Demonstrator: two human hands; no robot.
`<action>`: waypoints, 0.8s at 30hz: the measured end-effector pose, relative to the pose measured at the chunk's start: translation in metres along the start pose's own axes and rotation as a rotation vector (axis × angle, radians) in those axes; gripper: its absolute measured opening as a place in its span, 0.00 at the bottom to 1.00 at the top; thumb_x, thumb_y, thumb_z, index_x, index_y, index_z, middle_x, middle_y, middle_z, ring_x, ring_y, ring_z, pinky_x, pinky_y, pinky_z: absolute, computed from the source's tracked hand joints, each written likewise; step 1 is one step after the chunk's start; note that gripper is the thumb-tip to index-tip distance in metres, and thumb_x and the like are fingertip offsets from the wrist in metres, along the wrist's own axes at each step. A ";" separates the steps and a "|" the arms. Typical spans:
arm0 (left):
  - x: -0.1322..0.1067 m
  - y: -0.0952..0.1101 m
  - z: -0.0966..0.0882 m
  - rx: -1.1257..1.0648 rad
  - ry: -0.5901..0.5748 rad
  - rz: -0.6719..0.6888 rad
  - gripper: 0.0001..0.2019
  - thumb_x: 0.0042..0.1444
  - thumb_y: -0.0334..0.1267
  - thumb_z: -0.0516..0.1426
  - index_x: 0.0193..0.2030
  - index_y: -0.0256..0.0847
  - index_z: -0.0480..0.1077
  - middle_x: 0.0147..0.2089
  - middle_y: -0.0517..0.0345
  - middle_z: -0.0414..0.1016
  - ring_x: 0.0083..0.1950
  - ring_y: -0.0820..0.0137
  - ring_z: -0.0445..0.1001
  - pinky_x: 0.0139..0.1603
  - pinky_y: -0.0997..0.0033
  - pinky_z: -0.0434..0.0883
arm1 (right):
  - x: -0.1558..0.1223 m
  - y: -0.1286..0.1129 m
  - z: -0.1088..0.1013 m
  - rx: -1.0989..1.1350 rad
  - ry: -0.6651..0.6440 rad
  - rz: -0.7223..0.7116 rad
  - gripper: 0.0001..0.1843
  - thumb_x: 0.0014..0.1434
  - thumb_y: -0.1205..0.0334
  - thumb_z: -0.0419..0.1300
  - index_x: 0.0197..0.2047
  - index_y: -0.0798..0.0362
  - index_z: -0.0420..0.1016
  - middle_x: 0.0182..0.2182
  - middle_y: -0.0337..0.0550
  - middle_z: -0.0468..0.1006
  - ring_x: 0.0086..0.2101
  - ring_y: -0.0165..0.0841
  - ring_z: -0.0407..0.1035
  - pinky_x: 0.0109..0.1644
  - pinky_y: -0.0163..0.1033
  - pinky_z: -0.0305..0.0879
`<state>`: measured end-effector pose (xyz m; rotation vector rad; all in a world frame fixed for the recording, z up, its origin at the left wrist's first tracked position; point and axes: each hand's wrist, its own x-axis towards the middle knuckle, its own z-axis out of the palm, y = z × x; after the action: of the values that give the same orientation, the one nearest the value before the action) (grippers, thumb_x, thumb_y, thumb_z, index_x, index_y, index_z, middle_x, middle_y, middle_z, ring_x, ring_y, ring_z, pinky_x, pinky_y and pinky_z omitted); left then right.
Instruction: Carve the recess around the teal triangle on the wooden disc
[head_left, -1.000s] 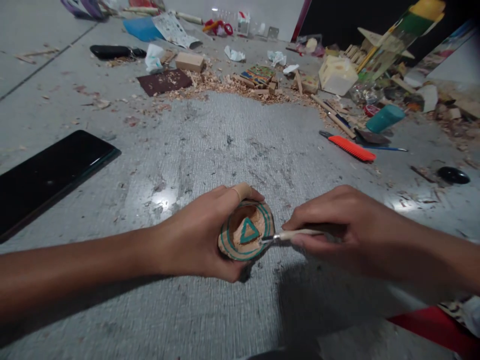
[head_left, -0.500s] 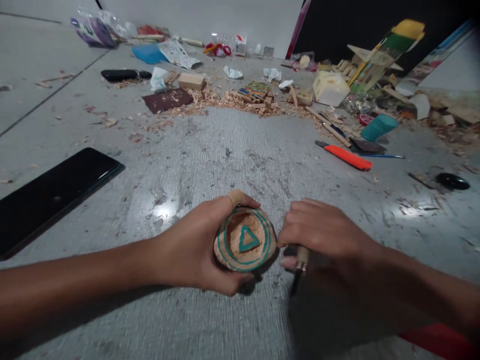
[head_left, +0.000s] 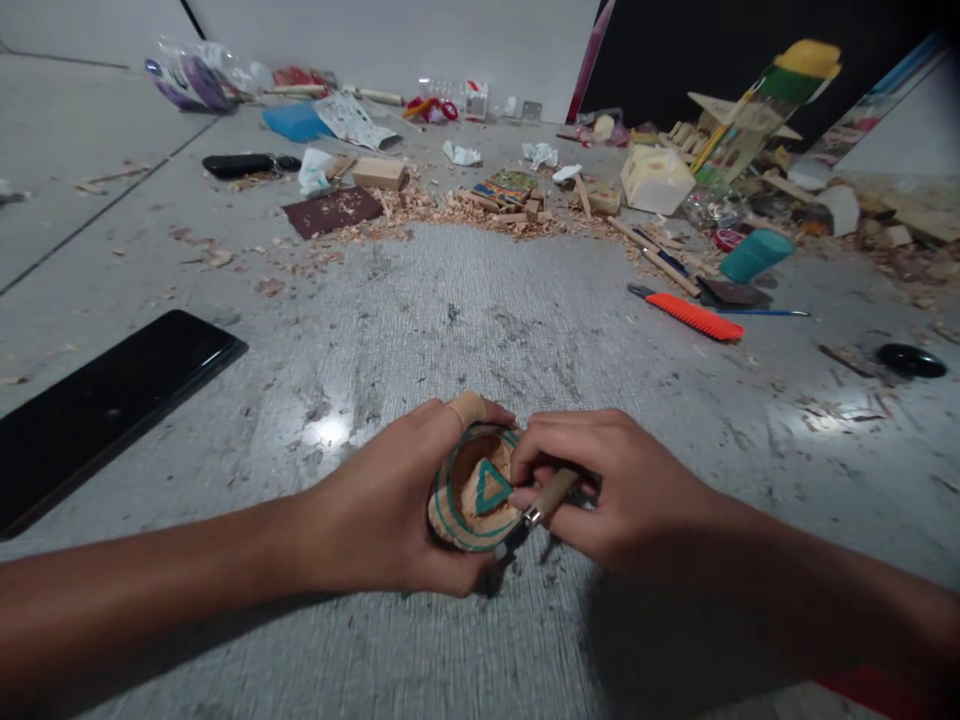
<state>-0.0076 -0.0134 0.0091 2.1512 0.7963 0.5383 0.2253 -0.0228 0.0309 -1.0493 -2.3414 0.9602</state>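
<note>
My left hand (head_left: 382, 515) is wrapped round a round wooden disc (head_left: 472, 495) that bears teal rings and a teal triangle in a carved hollow. A bandage covers the fingertip at the disc's top edge. My right hand (head_left: 607, 490) is closed on a small carving tool with a pale wooden handle (head_left: 553, 493). The tool's metal end rests against the disc's lower right rim. Right-hand fingers overlap the disc's right edge and hide part of it. Both hands hover just above the grey floor.
A black phone (head_left: 105, 395) lies at the left. An orange-handled tool (head_left: 694, 313) and a teal cup (head_left: 756, 255) lie at the right. Wood shavings (head_left: 450, 208), a brown sandpaper sheet (head_left: 334, 211), wood blocks and scattered clutter line the far side.
My right hand turned the tool from a sideways hold, drew it down beside the disc, then brought it back against the disc's right rim. The disc tilted slightly toward the left.
</note>
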 end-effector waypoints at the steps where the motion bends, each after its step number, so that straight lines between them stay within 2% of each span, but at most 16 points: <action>1: 0.000 0.000 0.000 -0.003 -0.005 -0.002 0.39 0.45 0.41 0.69 0.61 0.49 0.54 0.46 0.60 0.79 0.47 0.59 0.80 0.46 0.62 0.74 | 0.000 0.000 0.000 0.001 0.003 -0.002 0.11 0.51 0.76 0.63 0.36 0.52 0.73 0.30 0.30 0.73 0.30 0.24 0.64 0.36 0.33 0.56; 6: 0.000 0.000 0.000 0.007 0.000 -0.019 0.39 0.45 0.42 0.69 0.61 0.48 0.54 0.48 0.58 0.79 0.48 0.58 0.79 0.46 0.61 0.74 | -0.001 0.004 0.000 0.003 -0.001 -0.057 0.09 0.55 0.76 0.61 0.36 0.53 0.73 0.31 0.33 0.75 0.31 0.25 0.65 0.37 0.32 0.57; 10: -0.001 -0.001 0.001 0.003 0.003 -0.010 0.39 0.46 0.41 0.69 0.62 0.49 0.54 0.47 0.61 0.79 0.46 0.61 0.80 0.47 0.63 0.74 | -0.003 0.009 0.002 0.004 0.016 -0.115 0.07 0.59 0.75 0.60 0.37 0.53 0.72 0.32 0.35 0.75 0.32 0.26 0.66 0.38 0.32 0.59; 13: -0.002 -0.001 0.001 -0.011 0.003 -0.006 0.40 0.45 0.40 0.70 0.62 0.50 0.54 0.47 0.63 0.79 0.46 0.63 0.80 0.46 0.65 0.75 | -0.004 0.012 0.003 -0.017 0.009 -0.153 0.07 0.60 0.75 0.60 0.39 0.54 0.71 0.33 0.35 0.74 0.32 0.26 0.66 0.38 0.33 0.58; 19: -0.001 -0.001 -0.001 -0.083 -0.009 -0.045 0.39 0.47 0.42 0.70 0.63 0.48 0.55 0.49 0.59 0.78 0.47 0.63 0.80 0.46 0.66 0.77 | -0.005 0.011 -0.006 0.044 -0.046 -0.149 0.09 0.60 0.76 0.59 0.39 0.52 0.68 0.34 0.35 0.74 0.33 0.26 0.66 0.38 0.33 0.59; 21: -0.001 0.000 -0.002 -0.130 0.004 -0.045 0.39 0.49 0.42 0.70 0.63 0.48 0.55 0.51 0.59 0.78 0.48 0.65 0.81 0.47 0.67 0.77 | -0.005 0.010 -0.012 0.054 0.051 -0.129 0.08 0.61 0.75 0.59 0.39 0.52 0.69 0.34 0.34 0.74 0.33 0.26 0.67 0.37 0.33 0.60; 24: -0.001 0.001 -0.003 -0.156 0.010 -0.051 0.38 0.49 0.42 0.70 0.63 0.49 0.56 0.52 0.59 0.77 0.50 0.65 0.80 0.49 0.67 0.77 | -0.006 0.009 -0.021 -0.044 0.329 -0.043 0.10 0.62 0.74 0.60 0.43 0.50 0.73 0.35 0.35 0.75 0.31 0.26 0.67 0.34 0.34 0.61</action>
<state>-0.0094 -0.0127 0.0113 1.9817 0.7859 0.5672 0.2459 -0.0137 0.0380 -1.0785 -2.1120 0.6648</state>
